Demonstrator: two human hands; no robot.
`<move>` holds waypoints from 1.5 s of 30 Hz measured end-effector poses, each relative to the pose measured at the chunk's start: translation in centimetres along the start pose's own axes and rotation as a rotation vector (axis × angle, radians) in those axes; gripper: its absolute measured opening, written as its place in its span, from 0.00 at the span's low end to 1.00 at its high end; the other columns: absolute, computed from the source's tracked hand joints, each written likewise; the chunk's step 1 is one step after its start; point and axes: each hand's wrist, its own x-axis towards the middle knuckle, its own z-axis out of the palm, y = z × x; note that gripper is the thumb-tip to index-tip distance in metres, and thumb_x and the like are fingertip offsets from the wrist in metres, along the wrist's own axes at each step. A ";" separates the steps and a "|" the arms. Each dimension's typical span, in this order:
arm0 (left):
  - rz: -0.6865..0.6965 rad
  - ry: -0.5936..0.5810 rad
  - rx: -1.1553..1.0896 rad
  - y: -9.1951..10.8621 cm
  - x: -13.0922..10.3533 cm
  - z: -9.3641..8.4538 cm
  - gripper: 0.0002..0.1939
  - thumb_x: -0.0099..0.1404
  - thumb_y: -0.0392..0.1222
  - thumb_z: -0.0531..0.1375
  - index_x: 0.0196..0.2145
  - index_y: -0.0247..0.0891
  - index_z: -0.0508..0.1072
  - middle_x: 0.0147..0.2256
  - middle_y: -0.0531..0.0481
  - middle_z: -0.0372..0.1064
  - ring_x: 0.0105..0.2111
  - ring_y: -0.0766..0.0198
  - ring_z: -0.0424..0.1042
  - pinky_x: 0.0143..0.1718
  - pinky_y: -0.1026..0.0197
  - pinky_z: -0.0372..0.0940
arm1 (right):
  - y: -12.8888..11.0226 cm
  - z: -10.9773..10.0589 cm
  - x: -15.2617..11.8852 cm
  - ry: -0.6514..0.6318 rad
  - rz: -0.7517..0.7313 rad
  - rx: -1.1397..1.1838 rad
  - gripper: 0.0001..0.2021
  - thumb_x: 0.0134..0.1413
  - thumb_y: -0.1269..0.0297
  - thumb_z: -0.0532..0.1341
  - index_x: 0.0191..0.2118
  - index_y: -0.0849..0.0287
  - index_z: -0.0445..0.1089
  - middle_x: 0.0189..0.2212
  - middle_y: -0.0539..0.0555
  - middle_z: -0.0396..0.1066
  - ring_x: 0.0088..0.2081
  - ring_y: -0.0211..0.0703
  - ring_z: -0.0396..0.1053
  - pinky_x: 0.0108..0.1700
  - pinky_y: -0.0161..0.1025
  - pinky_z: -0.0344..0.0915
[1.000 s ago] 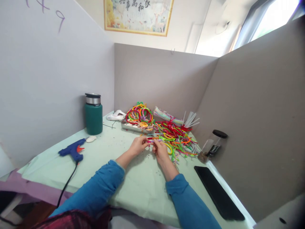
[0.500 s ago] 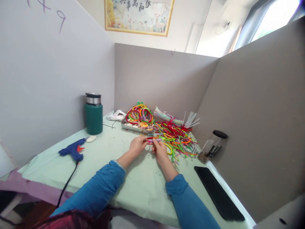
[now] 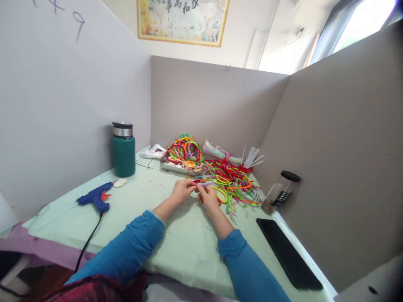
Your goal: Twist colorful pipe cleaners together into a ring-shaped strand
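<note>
My left hand [image 3: 181,191] and my right hand [image 3: 208,196] meet at the middle of the table, both pinching a short lilac and red pipe-cleaner piece [image 3: 204,183] held between the fingertips. Just beyond my right hand lies a loose heap of coloured pipe cleaners [image 3: 234,181]. Behind my left hand a metal tray [image 3: 176,167] carries several finished coloured rings [image 3: 184,151]. Both sleeves are blue.
A blue glue gun [image 3: 94,197] with a black cord lies at the left. A green flask [image 3: 123,150] stands by the left wall. A black phone [image 3: 288,253] lies at the right front, a clear jar [image 3: 281,191] beside the right partition, and bagged sticks [image 3: 229,157] at the back.
My hands have shifted slightly left and closer together, still working the same piece. Nothing else on the table has moved.
</note>
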 end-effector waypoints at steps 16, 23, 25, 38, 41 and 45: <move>0.016 -0.065 -0.086 1.2 -0.5 0.0 0.13 0.58 0.44 0.58 0.34 0.35 0.78 0.25 0.51 0.73 0.24 0.68 0.66 0.27 0.67 0.57 | -0.8 -0.2 -0.1 0.039 0.081 0.189 0.14 0.38 0.55 0.65 0.29 0.60 0.67 0.15 0.45 0.62 0.16 0.31 0.57 0.17 0.29 0.49; -0.018 -0.038 -0.091 1.0 -0.5 0.0 0.11 0.56 0.43 0.58 0.32 0.35 0.78 0.24 0.51 0.72 0.23 0.68 0.66 0.25 0.68 0.57 | -0.9 -0.2 -0.2 0.012 0.090 0.146 0.15 0.38 0.55 0.65 0.29 0.62 0.68 0.20 0.50 0.67 0.17 0.31 0.59 0.17 0.29 0.51; -0.048 -0.056 -0.146 0.9 -0.4 0.2 0.12 0.56 0.44 0.58 0.33 0.34 0.77 0.24 0.51 0.71 0.20 0.70 0.64 0.23 0.68 0.57 | -0.9 -0.2 -0.1 0.013 0.088 0.142 0.15 0.39 0.55 0.65 0.28 0.62 0.68 0.17 0.48 0.66 0.17 0.31 0.59 0.17 0.29 0.50; -0.277 -0.122 -0.402 0.5 -0.2 0.1 0.20 0.56 0.55 0.56 0.28 0.32 0.72 0.18 0.56 0.62 0.11 0.76 0.51 0.14 0.67 0.47 | -1.1 0.0 -0.4 -0.044 0.070 0.072 0.17 0.39 0.57 0.65 0.35 0.61 0.67 0.25 0.52 0.73 0.18 0.32 0.61 0.17 0.29 0.51; -0.336 -0.116 -0.490 0.5 -0.2 -0.1 0.19 0.52 0.54 0.60 0.29 0.32 0.71 0.20 0.55 0.64 0.12 0.76 0.49 0.14 0.67 0.45 | -1.2 0.1 -0.5 -0.069 0.050 0.037 0.16 0.39 0.56 0.64 0.34 0.62 0.67 0.24 0.52 0.73 0.17 0.32 0.60 0.18 0.29 0.52; -0.385 -0.107 -0.631 0.5 -0.2 -0.1 0.19 0.48 0.54 0.63 0.27 0.34 0.67 0.17 0.58 0.59 0.12 0.76 0.49 0.14 0.67 0.47 | -1.1 0.1 -0.5 -0.059 0.047 0.039 0.17 0.38 0.55 0.65 0.32 0.62 0.68 0.25 0.53 0.74 0.17 0.31 0.60 0.17 0.29 0.51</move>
